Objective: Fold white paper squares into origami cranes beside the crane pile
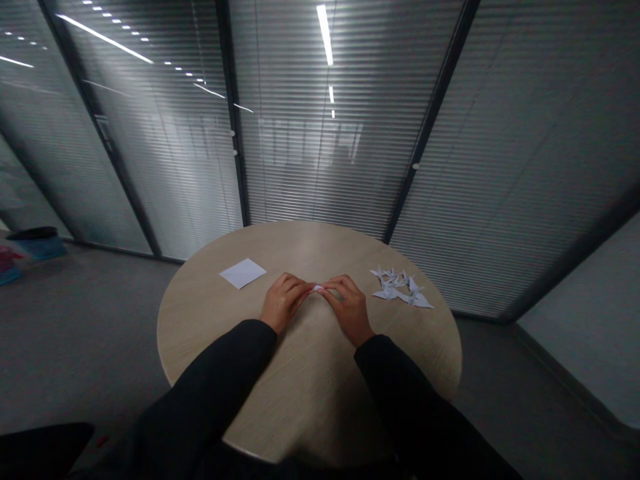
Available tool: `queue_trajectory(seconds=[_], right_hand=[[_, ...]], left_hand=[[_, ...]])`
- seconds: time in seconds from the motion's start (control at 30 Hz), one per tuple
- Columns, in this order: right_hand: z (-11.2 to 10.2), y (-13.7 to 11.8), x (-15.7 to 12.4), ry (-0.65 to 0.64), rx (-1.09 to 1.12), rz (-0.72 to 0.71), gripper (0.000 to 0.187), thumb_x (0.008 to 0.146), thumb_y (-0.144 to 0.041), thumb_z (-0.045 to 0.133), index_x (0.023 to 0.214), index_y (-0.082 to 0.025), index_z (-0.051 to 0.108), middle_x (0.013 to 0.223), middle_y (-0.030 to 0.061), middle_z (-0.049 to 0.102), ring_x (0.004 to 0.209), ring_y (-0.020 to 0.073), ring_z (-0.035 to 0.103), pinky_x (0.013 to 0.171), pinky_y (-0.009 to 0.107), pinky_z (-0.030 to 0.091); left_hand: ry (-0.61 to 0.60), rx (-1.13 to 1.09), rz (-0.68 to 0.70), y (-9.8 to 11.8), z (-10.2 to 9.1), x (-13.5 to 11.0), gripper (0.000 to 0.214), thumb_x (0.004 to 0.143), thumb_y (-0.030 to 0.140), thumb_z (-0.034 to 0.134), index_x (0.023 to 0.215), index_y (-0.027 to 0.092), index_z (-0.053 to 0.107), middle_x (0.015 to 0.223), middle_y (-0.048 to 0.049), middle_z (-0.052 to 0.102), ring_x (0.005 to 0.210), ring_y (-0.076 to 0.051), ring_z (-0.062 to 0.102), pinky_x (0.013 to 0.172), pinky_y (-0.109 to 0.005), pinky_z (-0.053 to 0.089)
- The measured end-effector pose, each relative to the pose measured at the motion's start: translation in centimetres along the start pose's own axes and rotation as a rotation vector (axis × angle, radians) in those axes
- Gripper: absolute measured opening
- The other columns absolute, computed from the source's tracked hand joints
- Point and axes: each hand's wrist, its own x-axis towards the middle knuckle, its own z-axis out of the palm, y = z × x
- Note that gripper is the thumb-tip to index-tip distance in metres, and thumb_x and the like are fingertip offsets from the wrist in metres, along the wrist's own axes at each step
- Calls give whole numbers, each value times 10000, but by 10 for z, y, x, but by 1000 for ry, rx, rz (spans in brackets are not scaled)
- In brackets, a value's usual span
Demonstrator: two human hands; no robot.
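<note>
hands [284,301] [349,308] on folded paper [317,288], open tabletop [295,247] beyond

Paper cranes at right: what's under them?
The white paper cranes lie heaped on the round wood-grain table; the tabletop directly beneath them is covered, so nothing there can be seen.

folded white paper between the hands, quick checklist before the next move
1. Grip of the left hand and right hand on the folded white paper: ok, both hold it at the fingertips.
2. Crease sharpness on that paper: cannot tell, too small here.
3. Loose square white sheet flat on the round wooden table, left of the hands: ok.
4. Folded paper cranes apart from the hands: ok.
</note>
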Motion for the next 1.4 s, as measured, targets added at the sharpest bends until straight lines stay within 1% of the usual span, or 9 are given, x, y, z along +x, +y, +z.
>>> queue_trajectory(seconds=[0.2,0.47,0.57,0.7,0.9,1.03,1.23,1.33,1.4], right_hand=[[-1,3,-2,-36,-100,-39,166,918,-298,540,920,-230,691,857,52,604,843,191,580,798,365,500],[-10,3,4,-94,-304,-226,156,922,-252,536,891,-215,685,816,47,647,804,188,562,764,352,438],[-12,0,6,-119,-333,-262,168,927,-227,522,884,-209,683,827,50,657,814,189,559,770,352,423],[-13,-1,6,-123,-332,-256,169,930,-235,515,897,-204,678,853,55,655,844,191,562,794,351,416],[-11,0,4,-167,-339,-215,179,929,-293,517,954,-222,679,899,68,647,865,207,554,807,364,419],[-11,-2,4,-194,-346,-207,204,937,-298,498,910,-214,682,869,73,637,843,211,545,798,368,418],[-13,-6,8,-203,-350,-263,231,948,-271,472,849,-200,669,829,74,639,807,208,540,777,362,411],[-13,-5,7,-207,-331,-238,239,945,-280,477,823,-205,668,796,62,636,799,206,540,779,366,409],[-12,-3,6,-212,-298,-198,242,941,-294,486,808,-212,671,782,54,635,800,204,547,790,369,414]], left_hand=[[-22,48,33,1,-1,1,207,923,257,495,966,177,681,807,-63,676,790,-175,562,701,-310,485],[-96,126,66,0,1,2,219,932,256,476,1052,187,645,845,-63,649,822,-180,549,717,-327,479],[-113,146,77,0,1,2,210,932,264,475,1012,178,649,842,-64,643,827,-183,542,729,-332,473],[-100,163,63,1,2,4,214,936,257,464,932,158,654,818,-71,644,820,-188,538,743,-342,462],[-96,156,59,2,2,4,218,932,280,471,914,164,654,818,-73,648,811,-193,537,749,-350,451],[-116,124,33,0,2,2,226,931,302,472,910,177,660,816,-70,646,821,-198,539,760,-359,441],[-145,151,37,0,2,4,234,930,305,470,892,174,660,814,-68,650,823,-203,532,759,-355,424],[-167,151,31,1,0,6,246,934,311,456,896,169,654,834,-74,661,847,-212,535,773,-365,418],[-183,90,-6,2,0,7,260,935,326,449,893,170,653,847,-78,666,855,-216,541,785,-373,420]])
